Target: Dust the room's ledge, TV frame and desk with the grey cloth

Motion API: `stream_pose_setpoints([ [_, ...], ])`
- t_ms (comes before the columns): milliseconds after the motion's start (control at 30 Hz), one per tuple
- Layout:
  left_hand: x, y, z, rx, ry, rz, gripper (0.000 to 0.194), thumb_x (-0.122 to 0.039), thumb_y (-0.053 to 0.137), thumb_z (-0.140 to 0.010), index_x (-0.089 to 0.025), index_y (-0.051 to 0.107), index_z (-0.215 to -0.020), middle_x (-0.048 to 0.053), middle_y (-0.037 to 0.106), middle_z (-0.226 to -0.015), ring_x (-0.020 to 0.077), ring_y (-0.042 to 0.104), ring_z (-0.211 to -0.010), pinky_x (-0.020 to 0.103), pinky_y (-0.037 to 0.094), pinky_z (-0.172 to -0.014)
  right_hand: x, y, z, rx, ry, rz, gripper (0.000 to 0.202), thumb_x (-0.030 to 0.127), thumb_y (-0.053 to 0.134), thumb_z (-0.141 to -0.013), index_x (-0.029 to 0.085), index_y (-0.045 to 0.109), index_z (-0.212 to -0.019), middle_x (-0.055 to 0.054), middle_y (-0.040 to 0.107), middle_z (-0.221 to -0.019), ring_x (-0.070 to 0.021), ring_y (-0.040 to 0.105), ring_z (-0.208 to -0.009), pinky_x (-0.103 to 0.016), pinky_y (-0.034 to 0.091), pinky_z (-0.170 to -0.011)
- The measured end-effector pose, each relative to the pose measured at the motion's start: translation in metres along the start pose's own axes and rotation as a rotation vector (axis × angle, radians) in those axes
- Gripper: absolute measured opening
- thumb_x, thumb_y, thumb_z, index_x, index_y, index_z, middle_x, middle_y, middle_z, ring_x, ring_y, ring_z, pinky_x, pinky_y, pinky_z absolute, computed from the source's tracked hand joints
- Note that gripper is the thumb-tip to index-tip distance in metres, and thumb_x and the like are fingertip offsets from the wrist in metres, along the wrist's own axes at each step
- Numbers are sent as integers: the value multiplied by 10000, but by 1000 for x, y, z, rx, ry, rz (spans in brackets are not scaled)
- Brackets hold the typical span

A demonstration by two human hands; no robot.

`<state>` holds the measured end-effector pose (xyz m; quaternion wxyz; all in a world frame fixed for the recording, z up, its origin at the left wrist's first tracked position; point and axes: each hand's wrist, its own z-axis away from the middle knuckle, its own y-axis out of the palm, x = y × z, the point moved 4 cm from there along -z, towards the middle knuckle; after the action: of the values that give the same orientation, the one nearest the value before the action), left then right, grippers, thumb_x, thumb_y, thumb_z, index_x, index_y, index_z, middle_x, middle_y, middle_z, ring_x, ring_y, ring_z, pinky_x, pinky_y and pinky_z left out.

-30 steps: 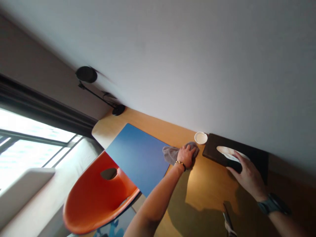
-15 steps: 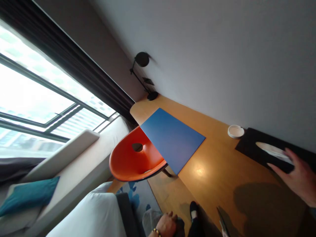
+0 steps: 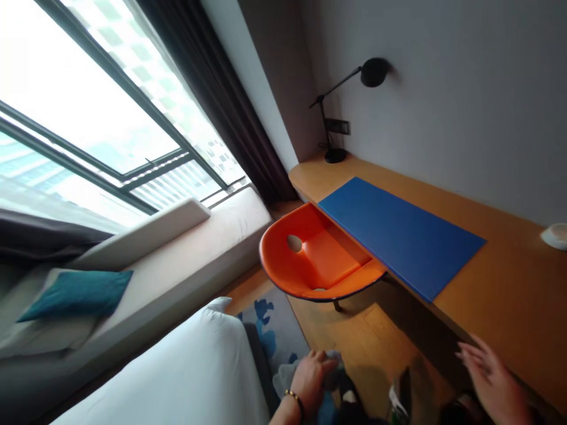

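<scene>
My left hand [image 3: 309, 379], with a beaded bracelet at the wrist, is low in the middle of the head view. Its fingers are closed on a crumpled grey, thin thing [image 3: 286, 373], a cloth or a bag; I cannot tell which. My right hand [image 3: 494, 378] is at the lower right, near the front edge of the wooden desk [image 3: 509, 289]. Its fingers are stretched out and nothing shows in them. Between the hands, low down, is a blurred dark and white object [image 3: 398, 395] that I cannot make out.
An orange chair [image 3: 328, 254] stands against the desk, partly under a blue desk mat [image 3: 398, 230]. A black lamp [image 3: 335, 155] and a white round dish [image 3: 556, 236] are on the desk. The white bed [image 3: 190, 366] lies to the left, with a window seat [image 3: 212, 242] beyond.
The view has turned left. My right hand has come away from the white object on the black mat, both now out of view, to the desk's front edge. My left hand stays closed.
</scene>
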<state>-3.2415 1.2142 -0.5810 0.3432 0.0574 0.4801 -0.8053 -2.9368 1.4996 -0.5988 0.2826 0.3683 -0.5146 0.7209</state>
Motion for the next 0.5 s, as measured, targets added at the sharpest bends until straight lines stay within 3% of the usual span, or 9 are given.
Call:
stream_pose_setpoints([
  [100, 71, -31, 44, -218, -100, 140, 606, -83, 441, -723, -326, 602, -1254, 44, 607, -1173, 213, 551, -1050, 327, 450, -936, 34, 122, 35, 327, 214, -218, 818, 656, 626, -491, 162, 516, -1134, -118, 672, -918, -288, 650, -835, -383, 538, -785],
  [200, 134, -49, 73, -322, -210, 246, 648, -53, 429, -706, -269, 591, -1295, 57, 586, -1260, 200, 547, -1122, 307, 426, -1004, 64, 204, 46, 407, 284, -246, 714, 617, 648, -454, 162, 565, -999, -106, 669, -811, -264, 635, -730, -339, 522, -614],
  [367, 203, -72, 86, -376, -284, 342, 705, -21, 413, -669, -245, 576, -1318, 52, 563, -1327, 182, 533, -1204, 281, 401, -1050, 72, 285, 41, 361, 484, -290, 733, 692, 648, -466, 160, 550, -961, -157, 652, -919, -274, 654, -808, -312, 538, -586],
  [500, 250, -116, 67, -395, -279, 321, 694, -41, 412, -684, -271, 568, -1321, 27, 563, -1341, 168, 538, -1202, 273, 400, -1059, 67, 346, 23, 310, 609, -364, 768, 747, 633, -468, 187, 507, -979, -182, 618, -1007, -328, 662, -853, -392, 587, -661],
])
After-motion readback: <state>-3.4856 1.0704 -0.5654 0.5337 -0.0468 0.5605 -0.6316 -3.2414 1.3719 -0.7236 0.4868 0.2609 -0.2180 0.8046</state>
